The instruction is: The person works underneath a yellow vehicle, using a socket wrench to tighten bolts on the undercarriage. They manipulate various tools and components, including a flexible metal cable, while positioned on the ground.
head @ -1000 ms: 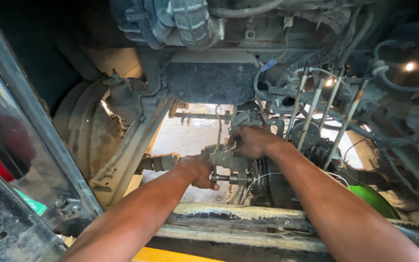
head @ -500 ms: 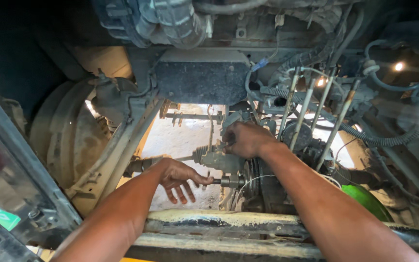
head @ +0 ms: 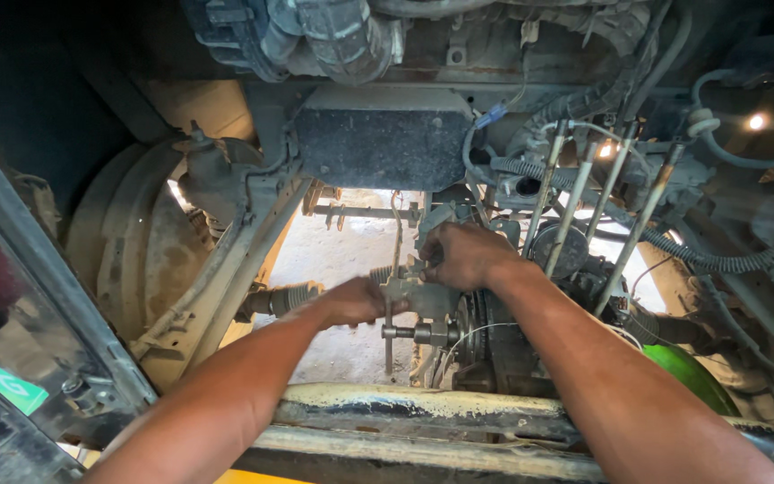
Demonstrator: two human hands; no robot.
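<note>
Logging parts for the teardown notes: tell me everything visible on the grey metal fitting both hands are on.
The grey metal fitting is a blocky, dull, grimy casting low in the open vehicle bay. A short horizontal bolt with nuts juts left beneath it, and a thin rod runs vertically past it. The left hand touches its left side; the right hand grips its top. Its right end is hidden.
</note>
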